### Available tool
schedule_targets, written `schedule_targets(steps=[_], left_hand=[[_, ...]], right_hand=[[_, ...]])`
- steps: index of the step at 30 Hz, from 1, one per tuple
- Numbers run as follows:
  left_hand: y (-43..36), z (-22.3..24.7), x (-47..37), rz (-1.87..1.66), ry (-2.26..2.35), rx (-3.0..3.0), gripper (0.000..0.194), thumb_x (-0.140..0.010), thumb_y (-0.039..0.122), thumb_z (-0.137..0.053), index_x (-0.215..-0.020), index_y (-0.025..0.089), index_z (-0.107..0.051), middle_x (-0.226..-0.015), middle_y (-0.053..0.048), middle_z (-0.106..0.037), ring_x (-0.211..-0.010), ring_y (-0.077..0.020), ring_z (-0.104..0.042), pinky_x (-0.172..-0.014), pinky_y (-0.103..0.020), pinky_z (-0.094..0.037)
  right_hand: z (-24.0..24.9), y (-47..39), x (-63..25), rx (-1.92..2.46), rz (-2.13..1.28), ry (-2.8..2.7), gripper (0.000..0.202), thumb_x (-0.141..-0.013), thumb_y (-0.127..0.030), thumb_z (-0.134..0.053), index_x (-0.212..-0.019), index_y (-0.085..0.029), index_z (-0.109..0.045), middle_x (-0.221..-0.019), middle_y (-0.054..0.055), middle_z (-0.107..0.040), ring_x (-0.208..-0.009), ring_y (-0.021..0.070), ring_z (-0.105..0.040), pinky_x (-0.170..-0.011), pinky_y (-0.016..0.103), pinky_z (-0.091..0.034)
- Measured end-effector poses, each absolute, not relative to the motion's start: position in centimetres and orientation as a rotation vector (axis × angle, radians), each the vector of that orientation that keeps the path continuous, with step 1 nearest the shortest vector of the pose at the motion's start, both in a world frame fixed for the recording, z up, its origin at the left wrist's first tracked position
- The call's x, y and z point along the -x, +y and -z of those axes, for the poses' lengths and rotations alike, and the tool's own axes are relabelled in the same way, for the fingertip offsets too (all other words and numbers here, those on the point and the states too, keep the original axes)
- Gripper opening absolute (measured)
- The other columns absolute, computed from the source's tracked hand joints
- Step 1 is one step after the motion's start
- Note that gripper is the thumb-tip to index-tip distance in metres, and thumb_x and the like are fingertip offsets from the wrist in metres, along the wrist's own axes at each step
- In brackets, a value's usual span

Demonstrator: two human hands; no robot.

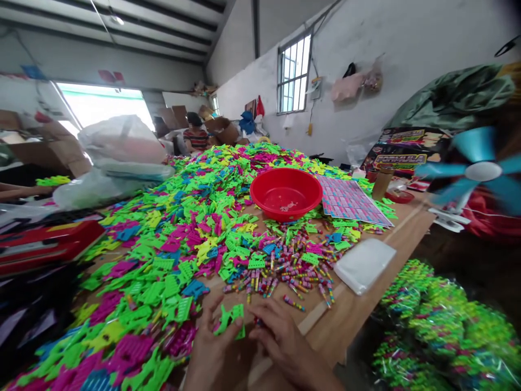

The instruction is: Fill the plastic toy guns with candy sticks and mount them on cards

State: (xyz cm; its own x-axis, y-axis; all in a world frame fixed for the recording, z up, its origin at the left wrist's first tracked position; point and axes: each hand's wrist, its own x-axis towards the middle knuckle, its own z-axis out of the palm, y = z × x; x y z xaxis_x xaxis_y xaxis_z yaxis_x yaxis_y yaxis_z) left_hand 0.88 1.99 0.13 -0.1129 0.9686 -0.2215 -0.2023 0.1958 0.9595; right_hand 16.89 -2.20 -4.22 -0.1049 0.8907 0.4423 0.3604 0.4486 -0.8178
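Note:
My left hand (217,342) is closed around a bright green plastic piece (233,320), a flat cut-out toy part with an uneven outline. Close beside it, my right hand (280,339) has its fingers pinched together. A small red-and-blue piece (258,321) shows at those fingertips, mostly hidden. Just beyond both hands lie many short patterned sticks (293,266) with coloured ends, one stick (293,303) apart from the rest. To the left and ahead spreads a big heap of green, pink, yellow and blue plastic pieces (199,217).
A red basin (285,209) stands on the heap, with a printed sheet (352,201) beside it. Clear plastic bags (365,265) lie near the table's right edge. A blue fan (483,171) is at right, above filled bags (448,320). Another person (196,136) sits behind the heap.

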Motion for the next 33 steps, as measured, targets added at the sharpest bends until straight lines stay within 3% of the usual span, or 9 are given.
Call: schedule_targets(steps=[3,11,15,22,33], left_hand=[[1.7,-0.4,-1.1,-1.225,1.225,-0.767,0.062,-0.044,0.029,-0.097,-0.101,0.021,-0.073,-0.100,-0.007,-0.077,-0.090,-0.0297,-0.075,-0.073,-0.036,-0.058],[1.5,0.6,-1.5,-1.269,1.194,-0.642,0.057,-0.046,0.030,-0.096,-0.088,0.020,-0.059,-0.074,0.003,-0.069,-0.064,-0.0143,-0.064,-0.064,-0.026,-0.049],[0.5,0.0,-2.5,-1.314,1.053,-0.614,0.052,-0.049,0.027,-0.092,-0.089,0.018,-0.061,-0.079,0.002,-0.070,-0.071,-0.0119,-0.063,-0.069,-0.024,-0.048],[-0.1,0.6,-3.0,-1.316,1.003,-0.607,0.043,-0.059,0.029,-0.091,-0.088,0.017,-0.061,-0.081,0.003,-0.067,-0.072,-0.0101,-0.060,-0.071,-0.025,-0.045],[0.2,1.1,-2.8,-1.335,1.133,-0.724,0.041,-0.065,0.033,-0.086,-0.093,0.017,-0.061,-0.087,0.001,-0.066,-0.076,-0.0113,-0.060,-0.076,-0.026,-0.046]], right_hand=[[3.8,-2.5,-16.5,1.088,-0.695,-1.623,0.038,-0.102,-0.016,-0.054,-0.135,-0.030,-0.066,-0.117,0.006,-0.065,-0.109,0.0191,-0.063,-0.094,0.029,-0.052],[4.0,-2.4,-16.0,1.087,-0.730,-1.467,0.015,-0.096,-0.021,-0.067,-0.107,-0.024,-0.076,-0.098,0.004,-0.069,-0.093,0.0183,-0.066,-0.082,0.028,-0.052],[3.9,-3.1,-16.7,1.095,-0.747,-1.459,0.015,-0.093,-0.026,-0.071,-0.107,-0.023,-0.076,-0.096,0.004,-0.072,-0.091,0.0186,-0.066,-0.084,0.030,-0.053],[3.4,-3.9,-17.4,1.098,-0.770,-1.529,0.027,-0.101,-0.028,-0.062,-0.124,-0.027,-0.075,-0.117,0.006,-0.073,-0.112,0.0203,-0.067,-0.095,0.034,-0.054],[3.5,-3.8,-17.3,1.070,-0.828,-1.530,0.027,-0.100,-0.030,-0.064,-0.124,-0.027,-0.076,-0.106,0.006,-0.073,-0.102,0.0203,-0.068,-0.089,0.035,-0.057]])
